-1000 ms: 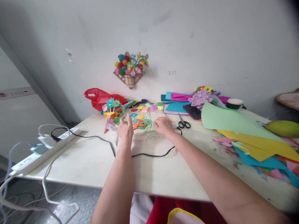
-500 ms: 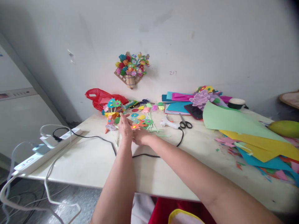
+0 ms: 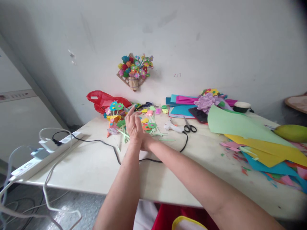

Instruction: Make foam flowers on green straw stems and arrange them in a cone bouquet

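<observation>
My left hand (image 3: 133, 126) is raised above the craft pieces in the middle of the table, its fingers stretched upward, with nothing seen in them. Behind its wrist is my right hand (image 3: 145, 143), its fingers hidden; what it holds, if anything, does not show. Just right of the hands lie cut flowers (image 3: 151, 125) in green, orange and yellow. Thin pale green strips (image 3: 124, 135) are spread to the left. Beyond them a bunch of colourful flowers (image 3: 114, 110) stands in an orange and yellow holder. A white glue gun (image 3: 173, 127) rests to the right beside black-handled scissors (image 3: 189, 127).
A black cord (image 3: 107, 144) crosses the table near my wrists. At left lies a white power strip (image 3: 26, 170) with plugs. A red plastic bag (image 3: 103, 100) sits at the back. Coloured sheets (image 3: 242, 124) and scraps cover the right side, near a green-yellow fruit (image 3: 291, 133).
My left hand has shifted slightly right and its fingers now point up, uncovering the green strips at left. My right hand has slipped further behind the left wrist.
</observation>
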A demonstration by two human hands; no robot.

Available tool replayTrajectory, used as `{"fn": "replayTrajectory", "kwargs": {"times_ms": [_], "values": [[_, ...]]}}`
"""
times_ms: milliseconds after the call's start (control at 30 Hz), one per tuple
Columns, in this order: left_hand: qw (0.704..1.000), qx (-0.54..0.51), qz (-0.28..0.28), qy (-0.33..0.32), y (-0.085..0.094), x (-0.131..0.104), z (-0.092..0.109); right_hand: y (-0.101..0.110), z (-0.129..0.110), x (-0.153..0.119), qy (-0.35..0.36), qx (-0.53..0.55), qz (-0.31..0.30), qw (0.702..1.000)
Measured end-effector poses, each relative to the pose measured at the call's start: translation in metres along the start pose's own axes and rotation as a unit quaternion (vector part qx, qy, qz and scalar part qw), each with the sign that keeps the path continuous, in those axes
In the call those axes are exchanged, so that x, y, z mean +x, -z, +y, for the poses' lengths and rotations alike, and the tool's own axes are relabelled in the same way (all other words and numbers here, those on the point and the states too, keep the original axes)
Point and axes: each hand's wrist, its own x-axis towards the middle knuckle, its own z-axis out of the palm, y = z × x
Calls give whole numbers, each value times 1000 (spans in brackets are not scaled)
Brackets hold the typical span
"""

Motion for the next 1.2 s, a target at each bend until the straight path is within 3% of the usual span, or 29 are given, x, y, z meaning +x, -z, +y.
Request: {"fn": "replayTrajectory", "kwargs": {"times_ms": [100, 133, 200, 300, 433, 600, 833, 967, 1200], "values": [[983, -16, 78, 165, -3, -5, -16, 14, 11, -3, -13, -50, -14, 999], [972, 3, 98, 215, -3, -6, -22, 21, 17, -6, 2, -55, 7, 998], [955, 40, 93, 280, -1, -8, -31, 37, 29, -12, -19, -57, 46, 997], [941, 76, 6, 330, 0, -11, -37, 57, 48, -25, -120, -72, 69, 988], [909, 96, -153, 374, -3, -18, -36, 64, 62, -41, -220, -108, 51, 968], [866, 141, -255, 406, -2, -19, -31, 50, 56, -43, -204, -152, 43, 966], [856, 157, -293, 395, -2, -18, -29, 38, 42, -31, -231, -196, 1, 953], [855, 150, -309, 389, -4, -20, -33, 40, 42, -30, -260, -185, 12, 948], [852, 18, -262, 454, -9, -24, -37, 50, 53, -30, -390, -57, 64, 917]]}}
